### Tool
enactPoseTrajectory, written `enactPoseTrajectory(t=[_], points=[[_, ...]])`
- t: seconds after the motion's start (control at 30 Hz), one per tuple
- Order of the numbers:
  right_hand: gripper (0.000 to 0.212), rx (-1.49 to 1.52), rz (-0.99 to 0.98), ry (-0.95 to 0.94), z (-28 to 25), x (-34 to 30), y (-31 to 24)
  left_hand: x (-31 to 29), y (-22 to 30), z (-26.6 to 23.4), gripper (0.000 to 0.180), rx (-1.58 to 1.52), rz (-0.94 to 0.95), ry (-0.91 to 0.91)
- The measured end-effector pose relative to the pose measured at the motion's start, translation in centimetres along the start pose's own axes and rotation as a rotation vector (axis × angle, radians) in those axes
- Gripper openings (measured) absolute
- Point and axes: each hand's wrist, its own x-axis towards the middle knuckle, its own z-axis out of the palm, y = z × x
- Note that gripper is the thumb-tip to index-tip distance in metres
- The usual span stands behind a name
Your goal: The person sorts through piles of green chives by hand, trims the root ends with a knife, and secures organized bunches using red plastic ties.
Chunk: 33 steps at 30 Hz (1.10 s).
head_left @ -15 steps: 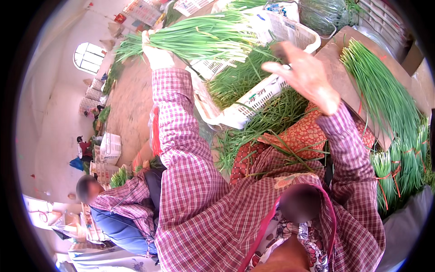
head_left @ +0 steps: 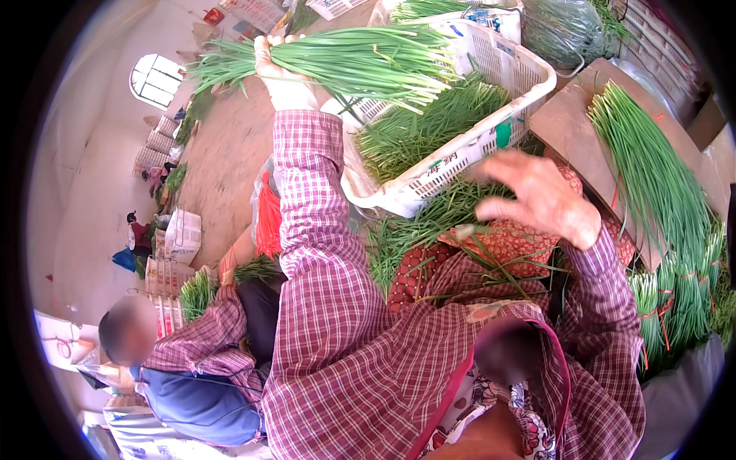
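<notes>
My left hand (head_left: 282, 73), raised over the near-left side of the crate, is closed round a large bunch of green chives (head_left: 360, 61). Their pale cut ends point right and the leafy tips stick out left of my fist. Below and right, my right hand (head_left: 540, 199) hovers with fingers apart, partly smeared by motion, and holds nothing I can see. It is above loose green leaves (head_left: 429, 222) and a red patterned cloth (head_left: 514, 241) over my lap. The white slotted plastic crate (head_left: 529, 96) holds more chives (head_left: 429, 126).
At right, a long pile of chives (head_left: 652, 161) lies on a brown board (head_left: 563, 115). Bundles tied with red bands (head_left: 648, 307) stand below it. A clear bag of greens (head_left: 560, 31) sits behind. At lower left a co-worker (head_left: 199, 368) sits near red strips (head_left: 268, 218).
My right hand has moved down from the crate's edge to above the loose leaves. The bunch in my left hand has shifted slightly right in the picture.
</notes>
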Motion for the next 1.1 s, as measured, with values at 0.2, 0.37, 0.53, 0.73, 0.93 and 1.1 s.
enactPoseTrajectory(t=[0.2, 0.37, 0.53, 0.73, 0.93, 1.1], points=[[0.017, -0.048, -0.013, 0.562, 0.1, 7.9, 2.3, -1.8, -2.3, 4.0, 0.024, -0.004, 0.082, 0.061], [0.013, -0.233, 0.098, 0.682, 3.0, 9.6, 3.7, -2.9, -2.9, 4.6, 0.025, -0.025, 0.109, 0.022], [0.013, -0.203, 0.229, 0.633, 3.7, 10.0, 2.9, -3.7, -2.6, 4.1, 0.028, -0.116, 0.096, -0.078], [0.014, -0.142, 0.309, 0.572, 3.5, 10.8, 2.5, -4.7, -3.0, 4.9, 0.026, -0.055, 0.159, -0.014], [0.014, -0.199, 0.087, 0.758, 3.6, 11.5, 3.1, -4.6, -3.1, 5.6, 0.029, -0.128, 0.115, 0.04], [0.021, 0.358, 0.14, 0.777, 3.0, 10.9, 3.9, -2.9, -3.5, 3.6, 0.022, -0.054, 0.02, 0.112]])
